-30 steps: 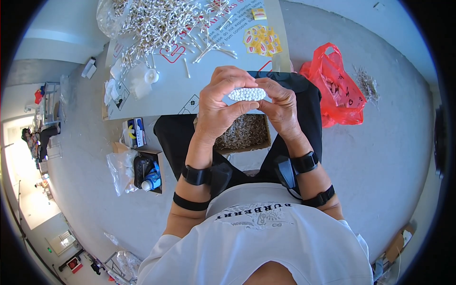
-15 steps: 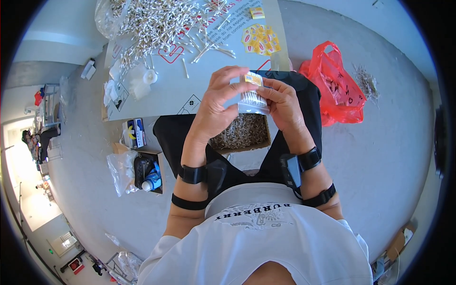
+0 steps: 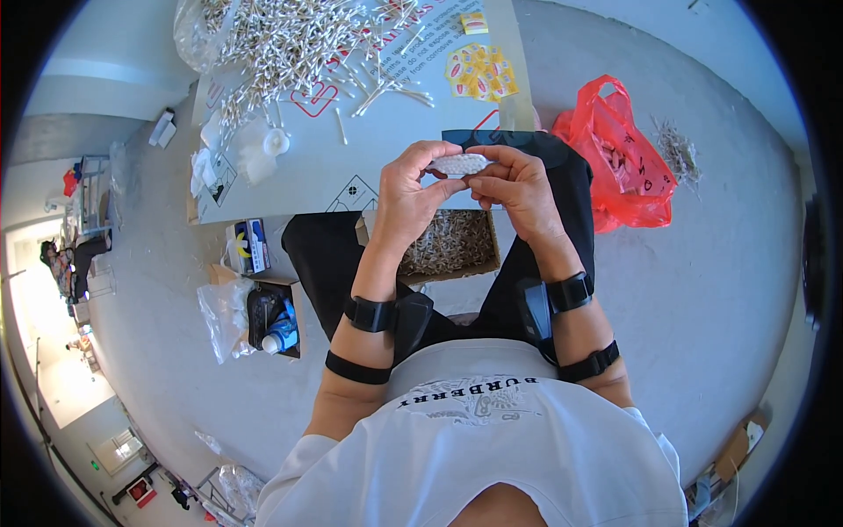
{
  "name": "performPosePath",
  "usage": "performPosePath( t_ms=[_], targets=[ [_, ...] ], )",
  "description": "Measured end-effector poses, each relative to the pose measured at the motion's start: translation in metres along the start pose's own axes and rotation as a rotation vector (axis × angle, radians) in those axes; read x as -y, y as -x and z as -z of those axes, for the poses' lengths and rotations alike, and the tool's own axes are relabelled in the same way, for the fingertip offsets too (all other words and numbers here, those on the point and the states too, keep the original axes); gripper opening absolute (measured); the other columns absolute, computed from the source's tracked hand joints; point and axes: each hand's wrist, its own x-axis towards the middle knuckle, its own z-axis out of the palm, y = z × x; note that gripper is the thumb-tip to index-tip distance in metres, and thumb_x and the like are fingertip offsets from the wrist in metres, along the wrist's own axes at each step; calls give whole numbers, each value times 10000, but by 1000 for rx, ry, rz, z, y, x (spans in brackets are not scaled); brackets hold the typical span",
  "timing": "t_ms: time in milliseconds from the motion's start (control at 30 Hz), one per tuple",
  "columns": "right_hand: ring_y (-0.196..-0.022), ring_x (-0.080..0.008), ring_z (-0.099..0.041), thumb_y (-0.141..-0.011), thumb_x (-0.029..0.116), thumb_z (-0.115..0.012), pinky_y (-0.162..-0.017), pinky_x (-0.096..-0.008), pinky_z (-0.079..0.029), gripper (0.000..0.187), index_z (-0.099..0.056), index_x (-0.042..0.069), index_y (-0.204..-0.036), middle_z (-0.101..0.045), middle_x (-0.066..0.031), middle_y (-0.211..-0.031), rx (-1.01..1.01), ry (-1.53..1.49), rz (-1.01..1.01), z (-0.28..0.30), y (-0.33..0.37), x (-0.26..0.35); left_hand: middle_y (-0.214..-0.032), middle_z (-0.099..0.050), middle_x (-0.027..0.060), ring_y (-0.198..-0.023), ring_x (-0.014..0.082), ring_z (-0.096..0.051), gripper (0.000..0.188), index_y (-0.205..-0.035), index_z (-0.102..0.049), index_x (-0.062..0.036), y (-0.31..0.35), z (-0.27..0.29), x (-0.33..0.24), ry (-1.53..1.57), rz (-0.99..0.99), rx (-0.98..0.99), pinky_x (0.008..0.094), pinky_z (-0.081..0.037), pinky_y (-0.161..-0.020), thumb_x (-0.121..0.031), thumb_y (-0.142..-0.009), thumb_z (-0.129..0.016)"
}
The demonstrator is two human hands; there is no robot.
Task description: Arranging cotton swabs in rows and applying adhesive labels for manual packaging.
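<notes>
A small clear bag of cotton swabs (image 3: 460, 165) is held up between my two hands above my lap, its packed white tips facing me. My left hand (image 3: 411, 189) pinches the bag's left end with thumb and fingers. At its right end my right hand (image 3: 520, 189) grips the bag's edge between thumb and forefinger. The yellow label is out of sight at this angle. Below the hands, between my knees, stands an open cardboard box (image 3: 452, 246) filled with loose swabs.
On the table (image 3: 299, 189) ahead lies a big heap of loose swabs (image 3: 285, 48). Several yellow label cards (image 3: 483, 72) lie at its right, and clear plastic bags (image 3: 259, 158) at its left. A red plastic bag (image 3: 619, 162) stands right; a carton (image 3: 285, 316) with a bottle stands left.
The bag of swabs has been tipped so its tips face me instead of its labelled side. My left hand has shifted from reaching over the bag to pinching its left end.
</notes>
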Motion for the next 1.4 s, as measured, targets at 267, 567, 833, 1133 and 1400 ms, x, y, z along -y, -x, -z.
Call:
performPosePath(
  t_ms=[267, 567, 833, 1133, 1400],
  targets=[
    [-624, -34, -559, -922, 40, -590, -527, -173, -445, 250, -614, 7, -1169, -681, -40, -801, 83, 168, -4, 5, 1, 1, -935, -662, 70, -816, 154, -643, 343, -1018, -668, -14, -4, -2, -14, -156, -64, -12, 269, -515, -682, 35, -693, -765],
    [-625, -45, -556, -909, -3, -566, -542, -183, -456, 265, -600, -8, -1172, -686, -40, -810, 133, 196, 105, 8, 3, -6, -886, -631, 66, -779, 248, -615, 278, -906, -668, -36, -6, -8, -10, -344, -286, -50, 329, -528, -675, 22, -650, -763],
    [-619, -46, -557, -873, -12, -620, -548, -194, -459, 227, -639, -1, -1099, -682, -38, -781, 40, 213, 177, 7, 3, -12, -865, -639, 65, -776, 242, -606, 270, -916, -648, -26, -9, -10, -14, -370, -311, -6, 328, -517, -659, -11, -675, -768],
    [-566, -35, -476, -805, 12, -712, -535, -202, -383, 65, -692, -7, -864, -599, 16, -682, -40, 264, 219, 18, -3, -11, -839, -651, 72, -713, 159, -622, 226, -961, -643, 5, -9, -6, -8, -191, -89, -8, 272, -499, -638, -63, -773, -747],
    [-564, -41, -475, -830, 81, -724, -500, -191, -383, 74, -689, 17, -843, -573, 28, -680, -132, -198, -77, 25, -10, -12, -824, -677, 75, -700, 104, -620, 225, -1003, -647, 67, -11, -8, -7, 265, 338, -22, 245, -508, -620, -44, -818, -710]
  ],
)
